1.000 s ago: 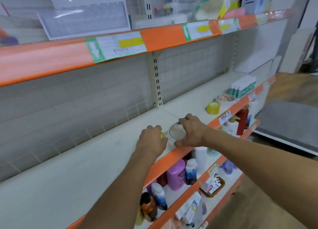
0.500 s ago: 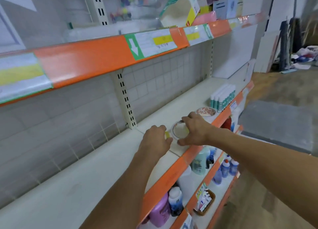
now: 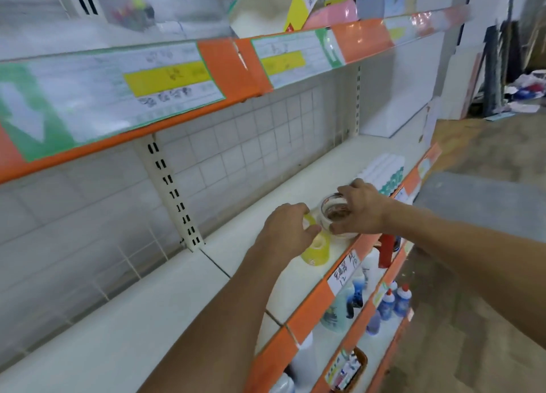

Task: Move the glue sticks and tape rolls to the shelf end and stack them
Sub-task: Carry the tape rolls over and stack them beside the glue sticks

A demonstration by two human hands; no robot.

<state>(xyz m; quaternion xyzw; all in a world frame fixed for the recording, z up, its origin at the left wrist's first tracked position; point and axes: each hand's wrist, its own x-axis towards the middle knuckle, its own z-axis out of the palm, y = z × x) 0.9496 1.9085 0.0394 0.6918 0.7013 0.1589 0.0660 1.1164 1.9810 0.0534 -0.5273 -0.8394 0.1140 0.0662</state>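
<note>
Both hands are busy on the white shelf (image 3: 177, 298): left hand (image 3: 288, 230) curls over the yellow tape roll (image 3: 317, 249), right hand (image 3: 362, 209) grips the clear tape roll (image 3: 334, 214) near the glue sticks (image 3: 384, 172).

Both my bare forearms reach forward and up from the bottom of the view, converging ahead of me. My left hand (image 3: 291, 230) is palm down, knuckles up, fingers curled over and gripping something. My right hand (image 3: 362, 211) comes in from the right, wrist bent, fingers and thumb wrapped round what it holds, the two hands almost touching.
</note>
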